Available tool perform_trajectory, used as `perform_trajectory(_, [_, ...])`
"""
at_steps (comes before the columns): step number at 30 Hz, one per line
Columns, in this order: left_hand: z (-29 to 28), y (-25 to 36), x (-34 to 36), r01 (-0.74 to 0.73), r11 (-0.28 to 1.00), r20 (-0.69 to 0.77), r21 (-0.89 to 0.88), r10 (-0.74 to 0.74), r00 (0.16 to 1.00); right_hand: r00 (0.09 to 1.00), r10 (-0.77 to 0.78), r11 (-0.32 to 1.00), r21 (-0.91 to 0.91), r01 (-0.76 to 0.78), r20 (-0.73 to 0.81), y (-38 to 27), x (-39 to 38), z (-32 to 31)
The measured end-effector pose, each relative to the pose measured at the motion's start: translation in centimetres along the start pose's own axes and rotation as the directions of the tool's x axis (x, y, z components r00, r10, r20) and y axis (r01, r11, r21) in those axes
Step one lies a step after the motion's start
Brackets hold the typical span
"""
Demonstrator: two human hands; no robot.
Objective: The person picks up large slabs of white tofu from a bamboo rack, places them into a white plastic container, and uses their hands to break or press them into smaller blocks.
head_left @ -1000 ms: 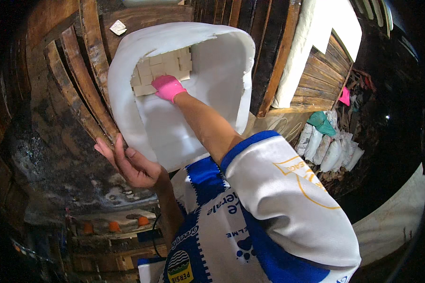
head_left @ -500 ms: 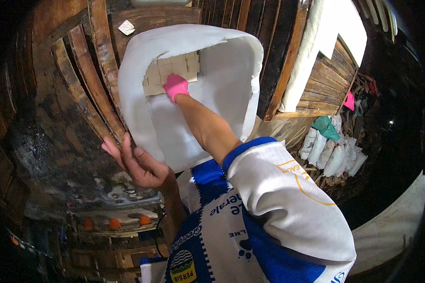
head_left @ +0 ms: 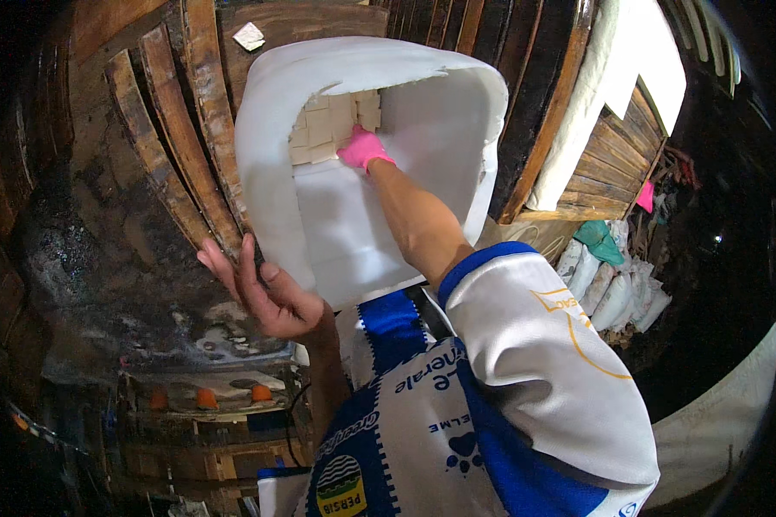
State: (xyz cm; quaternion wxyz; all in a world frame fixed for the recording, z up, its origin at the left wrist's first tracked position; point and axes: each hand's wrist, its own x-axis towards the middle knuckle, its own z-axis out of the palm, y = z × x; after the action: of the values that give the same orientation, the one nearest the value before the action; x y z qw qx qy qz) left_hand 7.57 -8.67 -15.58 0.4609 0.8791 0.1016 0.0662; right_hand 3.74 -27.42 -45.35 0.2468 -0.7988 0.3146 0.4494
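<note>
Left hand (head_left: 272,297) bare, grip spread wide, fingers splayed and palm pressed against the outer left wall of one white tub (head_left: 353,224), steadying its rim without closing round it. Right hand (head_left: 364,150) in one pink glove, grip narrow, fingers bunched and pressed onto the pale square blocks (head_left: 328,129) packed deep inside the tub; cannot tell whether a block is pinched or only touched. Blocks in a tight grid against the tub's far wall, roughly a dozen showing, exact count unclear. Tub tipped on its side, mouth open toward the camera, leaning against dark wooden slats (head_left: 155,146). Off to the right, a row of white sacks (head_left: 612,293), about five, well apart from both hands.
</note>
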Motion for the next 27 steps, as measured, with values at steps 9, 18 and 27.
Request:
perform_trajectory(9, [-0.2, 0.1, 0.4, 0.05, 0.997, -0.006, 0.054, -0.05, 0.999, 0.995, 0.02, 0.981, -0.196, 0.0, 0.102, -2.2, 2.4, -1.3])
perform_trajectory(18, [-0.5, 1.5, 0.8, 0.055, 0.982, 0.004, 0.178, -0.057, 0.998, 0.991, 0.095, 0.969, -0.219, -0.114, -0.093, -9.0, 1.6, -2.1])
perform_trajectory(27, [-1.1, 2.8, 0.9, 0.049, 0.964, -0.136, 0.261, -0.014, 0.991, 0.751, -0.656, 0.651, 0.444, 0.616, -0.08, -11.0, -27.2, -26.2])
